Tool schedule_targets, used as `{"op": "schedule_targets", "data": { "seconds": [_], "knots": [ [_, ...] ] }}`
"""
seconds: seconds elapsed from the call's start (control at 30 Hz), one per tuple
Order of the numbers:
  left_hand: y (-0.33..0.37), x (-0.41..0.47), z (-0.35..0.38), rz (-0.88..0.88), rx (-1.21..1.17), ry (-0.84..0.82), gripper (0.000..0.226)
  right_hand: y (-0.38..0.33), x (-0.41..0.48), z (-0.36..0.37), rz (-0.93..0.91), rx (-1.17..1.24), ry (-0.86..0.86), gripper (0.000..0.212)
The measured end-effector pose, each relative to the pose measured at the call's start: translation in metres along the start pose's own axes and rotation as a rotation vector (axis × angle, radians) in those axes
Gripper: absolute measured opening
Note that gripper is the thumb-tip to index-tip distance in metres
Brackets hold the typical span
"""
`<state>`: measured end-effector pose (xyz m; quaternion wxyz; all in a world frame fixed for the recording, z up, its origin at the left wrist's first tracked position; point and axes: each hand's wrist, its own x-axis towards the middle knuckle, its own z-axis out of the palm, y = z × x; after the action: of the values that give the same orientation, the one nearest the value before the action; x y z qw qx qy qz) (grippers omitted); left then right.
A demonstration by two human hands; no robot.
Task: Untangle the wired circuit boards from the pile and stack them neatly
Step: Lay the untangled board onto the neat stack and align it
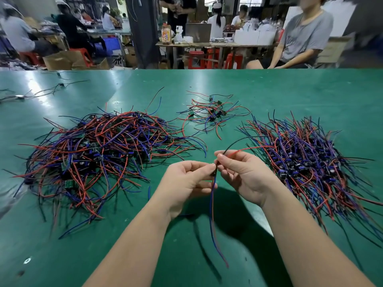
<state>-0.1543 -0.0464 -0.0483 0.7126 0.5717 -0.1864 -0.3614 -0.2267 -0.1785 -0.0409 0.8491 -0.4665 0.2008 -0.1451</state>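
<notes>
While left hand (pixel 186 181) and right hand (pixel 242 175) pinch one red-and-blue-wired circuit board (pixel 214 173), a neat stack (pixel 306 162) lies rightward and a larger tangled pile (pixel 93 154) waits leftward.

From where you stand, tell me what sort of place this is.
Likely an electronics assembly workshop: a big pile of wired circuit boards on a green work table, with people seated at other benches behind.

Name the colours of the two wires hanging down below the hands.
Blue and red: the hanging wires below the board, best in the head view.
</notes>
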Motion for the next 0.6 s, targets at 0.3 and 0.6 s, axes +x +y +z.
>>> {"op": "schedule_targets", "data": {
  "seconds": [0.3, 0.6],
  "knots": [
    [-0.006, 0.000, -0.003, -0.037, 0.180, -0.036, 0.013, -0.028, -0.002, -0.022, -0.077, -0.023, 0.147, 0.009],
    [-0.005, 0.001, -0.006, -0.041, 0.196, -0.030, 0.016, -0.039, -0.004, -0.035, -0.235, -0.020, 0.068, 0.020]
  ]
}}
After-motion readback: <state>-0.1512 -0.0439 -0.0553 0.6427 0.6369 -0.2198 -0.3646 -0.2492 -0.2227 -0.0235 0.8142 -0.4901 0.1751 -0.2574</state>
